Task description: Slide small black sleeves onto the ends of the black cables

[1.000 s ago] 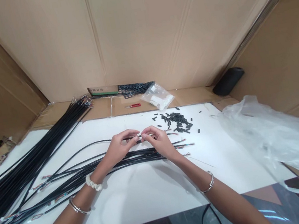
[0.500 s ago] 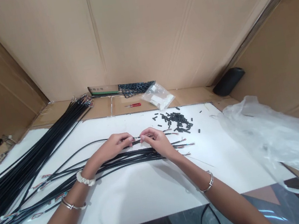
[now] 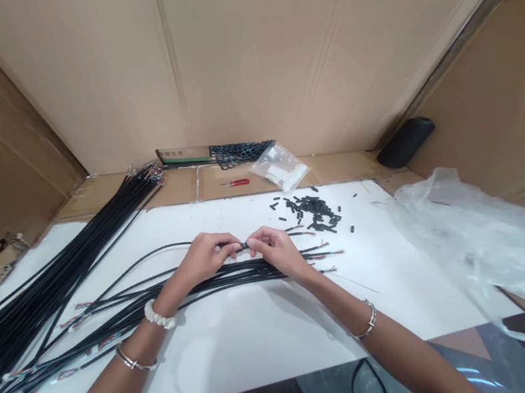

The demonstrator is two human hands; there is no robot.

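Note:
My left hand (image 3: pixel 208 255) pinches a thin black cable (image 3: pixel 162 247) that curves in from the left. Close against it, my right hand (image 3: pixel 278 248) has its thumb and finger pressed together at the cable's tip. A small dark bit shows between the two sets of fingertips; whether it is cable end or a separate piece I cannot make out. Under both hands lie several black cables (image 3: pixel 236 276), side by side, with bare coloured wire ends (image 3: pixel 336 252) at the right. A pile of short black tube pieces (image 3: pixel 312 206) is spread beyond my right hand.
A thick bundle of black cables (image 3: pixel 65 258) lies on the left of the white table (image 3: pixel 267 338). Red-handled snips (image 3: pixel 238 182), a clear bag (image 3: pixel 280 167) and black netting (image 3: pixel 242 152) sit at the back. Plastic sheeting (image 3: pixel 494 243) covers the right side; cardboard walls (image 3: pixel 268 53) surround it.
My left hand has shifted slightly right, so the fingertips of both hands are nearer each other. The wire end that showed between them is now mostly covered. My right hand has barely moved.

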